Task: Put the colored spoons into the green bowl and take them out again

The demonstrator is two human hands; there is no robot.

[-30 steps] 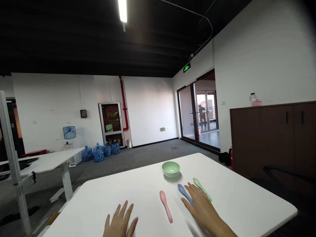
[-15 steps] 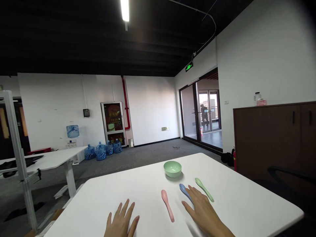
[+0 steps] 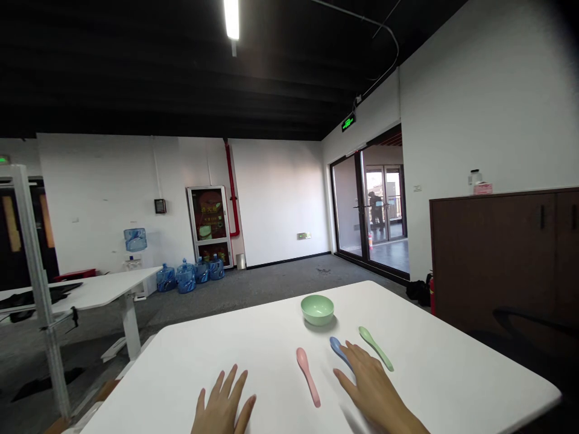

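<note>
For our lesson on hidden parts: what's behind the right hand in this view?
Behind the right hand lies a blue spoon on the white table. Its head and some handle show; the handle's end is covered.

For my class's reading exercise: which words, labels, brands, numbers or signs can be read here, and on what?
"消火栓", apparently: wall cabinet; its smaller lines are too blurred.
Green lit signs: too small.
Bottle, pink box: too small.
Green bowl, three spoons: none visible.
</note>
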